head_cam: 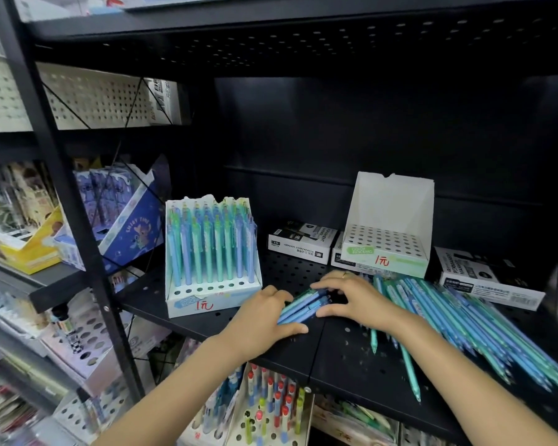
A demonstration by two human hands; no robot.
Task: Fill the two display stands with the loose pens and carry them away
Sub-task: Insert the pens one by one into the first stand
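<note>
Left display stand (210, 297), front panel: handwritten red "1元". Right display stand (388, 252), front panel: red "1元", green label "COLOR BLOCKING". Black-and-white box (300, 242) between stands: "PERMANENT MARKER", upside down. Box at far right (487, 278): "PERMANENT MARKER"

- Left display stand (211, 294): white card, upright on the black shelf, its rows packed with blue and teal pens; the front row of holes is unfilled.
- Right display stand (388, 252): same kind, upright, holes bare.
- Small bundle of pens (303, 305): lying flat between the stands.
- Loose pens (464, 320): a large blue-green heap spread right of the bundle.
</note>
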